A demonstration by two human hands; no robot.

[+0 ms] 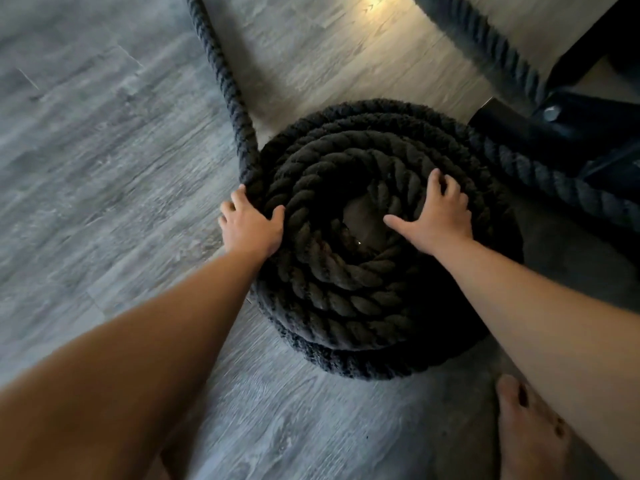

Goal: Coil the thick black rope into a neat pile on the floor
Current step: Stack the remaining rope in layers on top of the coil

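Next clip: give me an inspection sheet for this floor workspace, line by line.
Surface: grey wood-look floor.
Job's things: black rope coil, several turns stacked; loose length runs from its left side to the top edge.
Clutter: nothing seen.
Hands: left hand grips the coil's outer left turn; right hand presses on top, fingers bent, thumb spread.
Cables: nothing seen besides rope.
Surroundings: black metal frame at right, second rope stretch beside it; bare foot.
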